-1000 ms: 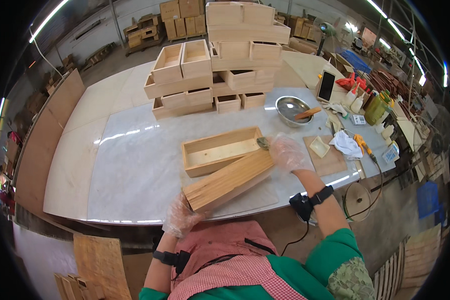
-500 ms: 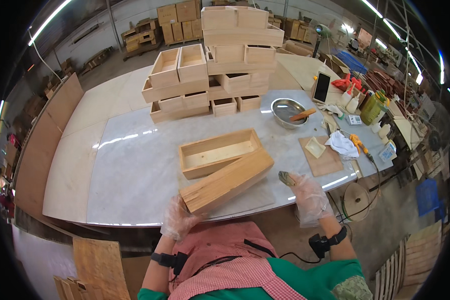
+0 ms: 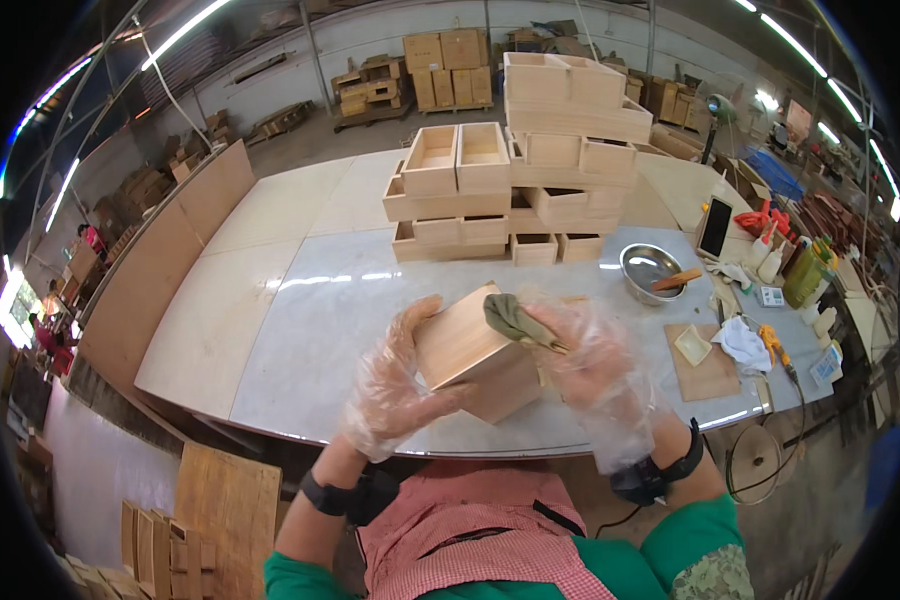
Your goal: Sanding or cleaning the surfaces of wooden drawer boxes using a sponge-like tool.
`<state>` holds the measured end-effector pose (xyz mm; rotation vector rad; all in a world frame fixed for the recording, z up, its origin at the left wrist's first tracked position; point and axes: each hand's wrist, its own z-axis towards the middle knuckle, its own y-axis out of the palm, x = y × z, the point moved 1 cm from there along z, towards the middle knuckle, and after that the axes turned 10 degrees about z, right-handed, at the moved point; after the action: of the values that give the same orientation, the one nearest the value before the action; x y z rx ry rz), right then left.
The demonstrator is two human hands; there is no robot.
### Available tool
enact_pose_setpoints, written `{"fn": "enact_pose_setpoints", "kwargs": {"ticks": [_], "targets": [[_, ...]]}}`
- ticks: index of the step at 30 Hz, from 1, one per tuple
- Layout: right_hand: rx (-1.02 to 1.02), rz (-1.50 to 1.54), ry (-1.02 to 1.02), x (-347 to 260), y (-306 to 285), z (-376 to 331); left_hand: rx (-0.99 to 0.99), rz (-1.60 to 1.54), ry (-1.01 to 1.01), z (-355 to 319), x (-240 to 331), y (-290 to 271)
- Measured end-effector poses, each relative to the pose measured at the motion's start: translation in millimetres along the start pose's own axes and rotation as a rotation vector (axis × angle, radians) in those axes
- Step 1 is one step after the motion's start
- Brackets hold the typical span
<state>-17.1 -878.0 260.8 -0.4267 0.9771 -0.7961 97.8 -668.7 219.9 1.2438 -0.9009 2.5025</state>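
A narrow wooden box (image 3: 465, 345) is tilted up in front of me, one long face toward me. My left hand (image 3: 390, 385), in a clear plastic glove, grips its left side with thumb and fingers apart around it. A folded olive-green cloth (image 3: 517, 322) is pinched in my right hand (image 3: 595, 360), also gloved, and lies against the box's upper right edge. Behind the raised box and my right hand, the other wooden box is almost wholly hidden.
Stacked pale wooden boxes (image 3: 560, 150) stand at the back of the grey-covered table (image 3: 320, 330). To the right are a metal bowl (image 3: 652, 262) with a wooden-handled brush or tool, a board (image 3: 700, 385) with a small dish, a white cloth (image 3: 742, 345), an orange tool (image 3: 773, 345) and bottles.
The box has been lifted and turned up from the table by my left hand. My right hand has come in from the right, bringing the green cloth onto the box. The view has shifted left.
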Motion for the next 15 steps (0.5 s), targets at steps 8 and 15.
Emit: {"fn": "enact_pose_setpoints", "kwargs": {"ticks": [8,15], "targets": [[-0.114,-0.247,-0.110,31,-39,5,-0.011,-0.151,-0.064,29,-58,73],[-0.103,0.369,-0.011,115,27,15,-0.154,-0.304,0.018,40,-77,87]]}}
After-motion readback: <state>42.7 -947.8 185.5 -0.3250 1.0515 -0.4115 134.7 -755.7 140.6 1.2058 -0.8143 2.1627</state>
